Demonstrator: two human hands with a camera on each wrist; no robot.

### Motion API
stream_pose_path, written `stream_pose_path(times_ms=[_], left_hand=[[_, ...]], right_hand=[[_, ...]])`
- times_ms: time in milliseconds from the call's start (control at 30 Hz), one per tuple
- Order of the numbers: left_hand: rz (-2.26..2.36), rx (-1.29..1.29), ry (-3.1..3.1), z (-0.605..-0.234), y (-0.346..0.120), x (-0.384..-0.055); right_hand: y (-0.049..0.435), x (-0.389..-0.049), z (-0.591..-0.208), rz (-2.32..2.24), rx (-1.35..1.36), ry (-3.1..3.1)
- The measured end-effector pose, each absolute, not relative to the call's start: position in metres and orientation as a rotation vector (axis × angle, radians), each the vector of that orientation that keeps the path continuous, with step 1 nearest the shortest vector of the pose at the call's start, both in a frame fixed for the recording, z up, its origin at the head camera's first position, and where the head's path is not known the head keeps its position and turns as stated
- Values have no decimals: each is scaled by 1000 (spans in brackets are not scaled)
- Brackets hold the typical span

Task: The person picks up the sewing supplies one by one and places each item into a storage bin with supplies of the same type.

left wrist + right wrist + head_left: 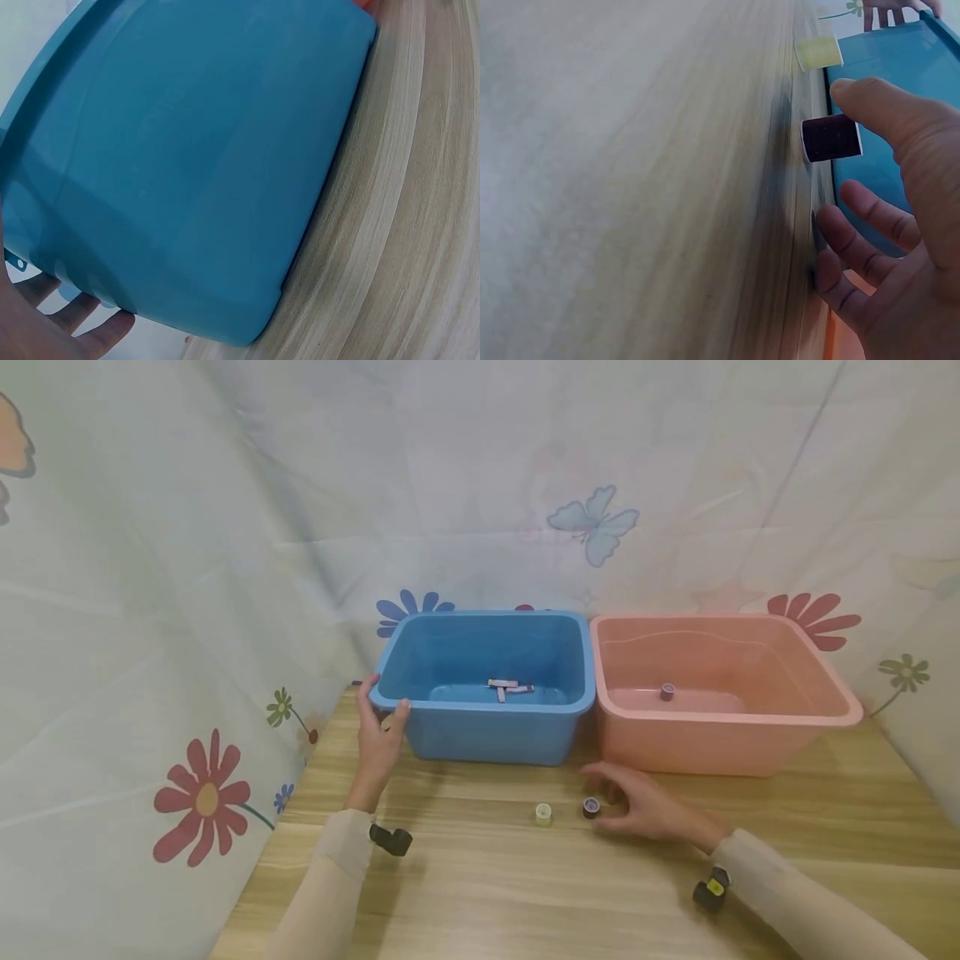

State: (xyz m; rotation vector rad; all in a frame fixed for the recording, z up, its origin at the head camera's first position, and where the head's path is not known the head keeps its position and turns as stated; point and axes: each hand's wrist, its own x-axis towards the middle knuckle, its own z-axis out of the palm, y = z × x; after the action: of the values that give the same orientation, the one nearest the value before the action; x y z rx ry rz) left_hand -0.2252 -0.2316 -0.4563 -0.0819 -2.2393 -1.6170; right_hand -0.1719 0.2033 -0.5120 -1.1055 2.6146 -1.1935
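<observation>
My left hand (pixel 379 745) holds the front left corner of a blue tub (pixel 487 733), thumb at the front rim and fingers along the left side. In the left wrist view its fingertips (pixel 112 330) lie against the tub's wall. Standing on the wooden table, a dark thread spool (pixel 591 807) sits between the spread thumb and fingers of my right hand (pixel 641 802). The right wrist view shows a gap between those fingers and the dark spool (pixel 831 138). A pale yellow thread spool (pixel 543 814) stands just left of it.
Several small whitish sticks (pixel 502 683) lie inside the blue tub. To its right is a pink tub (pixel 690 745) with one dark spool (pixel 667 692) inside. Both tubs stand side by side near a printed curtain (pixel 480 552) behind the table (pixel 480 893).
</observation>
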Motion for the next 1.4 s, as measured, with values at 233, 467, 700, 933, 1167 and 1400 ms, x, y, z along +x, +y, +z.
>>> stream_pose_path(times_ms=[233,467,700,933,1167,1400], left_hand=[[-1661,-100,-2240,-435,-225,-213],[-1667,-103,-2232,-422,-218,-205],[-1661,-103,-2234,-420,-217,-204],[-1651,-120,-2233,-417,-216,-201],[-1673,-96,-2234,-421,-217,-205],[-1670,-114,-2220,-442,-226,-218]], right_hand=[[200,-172,-508,-1165,-1115,2622],[199,-173,-510,-1131,-1140,2642],[197,-173,-511,-1109,-1172,2653],[198,-173,-512,-1079,-1147,2644],[199,-175,-516,-1066,-1140,2666],[199,-175,-519,-1050,-1137,2671]])
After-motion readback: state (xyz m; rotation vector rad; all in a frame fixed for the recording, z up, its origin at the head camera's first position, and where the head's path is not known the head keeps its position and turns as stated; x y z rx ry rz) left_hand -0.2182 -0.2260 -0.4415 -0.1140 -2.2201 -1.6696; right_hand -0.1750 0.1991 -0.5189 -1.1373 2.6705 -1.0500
